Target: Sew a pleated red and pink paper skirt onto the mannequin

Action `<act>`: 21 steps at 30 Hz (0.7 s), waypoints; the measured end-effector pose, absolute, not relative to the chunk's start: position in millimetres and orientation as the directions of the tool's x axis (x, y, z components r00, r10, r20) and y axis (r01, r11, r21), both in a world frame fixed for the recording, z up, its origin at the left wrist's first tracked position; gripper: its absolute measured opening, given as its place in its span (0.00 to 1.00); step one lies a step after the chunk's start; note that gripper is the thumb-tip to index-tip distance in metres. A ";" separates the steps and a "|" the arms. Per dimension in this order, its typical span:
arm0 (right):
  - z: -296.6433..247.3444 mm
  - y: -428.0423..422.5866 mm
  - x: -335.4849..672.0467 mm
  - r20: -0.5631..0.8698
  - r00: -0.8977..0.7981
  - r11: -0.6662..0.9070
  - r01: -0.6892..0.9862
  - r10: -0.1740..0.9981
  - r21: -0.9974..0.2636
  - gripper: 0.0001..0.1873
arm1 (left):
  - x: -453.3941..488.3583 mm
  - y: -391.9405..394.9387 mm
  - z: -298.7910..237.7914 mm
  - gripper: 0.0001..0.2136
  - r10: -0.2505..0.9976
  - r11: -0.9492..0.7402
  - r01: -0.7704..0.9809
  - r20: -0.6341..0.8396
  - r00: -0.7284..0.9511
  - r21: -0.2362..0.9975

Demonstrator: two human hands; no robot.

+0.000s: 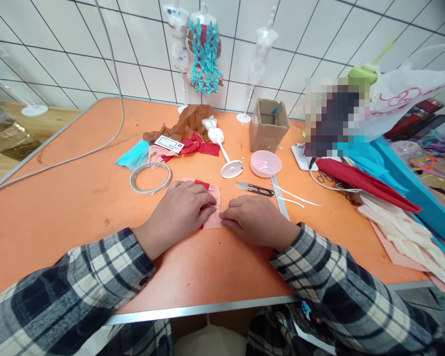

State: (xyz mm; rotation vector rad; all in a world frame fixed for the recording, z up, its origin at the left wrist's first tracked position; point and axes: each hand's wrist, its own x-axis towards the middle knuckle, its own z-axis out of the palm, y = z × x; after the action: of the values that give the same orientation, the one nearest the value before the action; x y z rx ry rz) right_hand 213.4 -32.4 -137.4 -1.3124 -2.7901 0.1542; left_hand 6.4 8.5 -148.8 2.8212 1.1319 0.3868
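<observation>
A small piece of pink fabric (214, 217) lies flat on the table with red fabric (202, 185) against it, partly covered by my left hand (183, 207). The left fingers are bent and pressed together, thumb and forefinger closed on the pink piece near its middle. From the other side, my right hand (257, 220) rests on the table, its fingers closed with their tips at the pink piece's right edge. Beyond my right hand lie black-handled thread snips (257, 189). A roll of tape (150, 178) is just past my left wrist.
Behind are a pink bowl (266, 163), a cardboard box (269, 126), a tipped white stand (227, 158) and a brown fabric heap (193, 121). Small mannequins line the tiled wall, one in turquoise bows (204, 57). A cable (123, 99) crosses the left; folded cloth (363, 180) lies right.
</observation>
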 end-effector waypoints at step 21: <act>-134.3 -35.0 212.5 0.011 -0.620 0.614 0.774 0.785 -0.154 0.15 | 10.3 17.0 -153.3 0.10 0.677 -0.736 0.648 0.226 0.701 0.197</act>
State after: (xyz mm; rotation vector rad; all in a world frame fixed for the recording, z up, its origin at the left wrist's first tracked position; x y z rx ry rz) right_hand 212.5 -35.0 -134.3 -1.3320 -2.7527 0.2057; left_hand 10.3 17.0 -153.3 2.8020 1.0943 0.4344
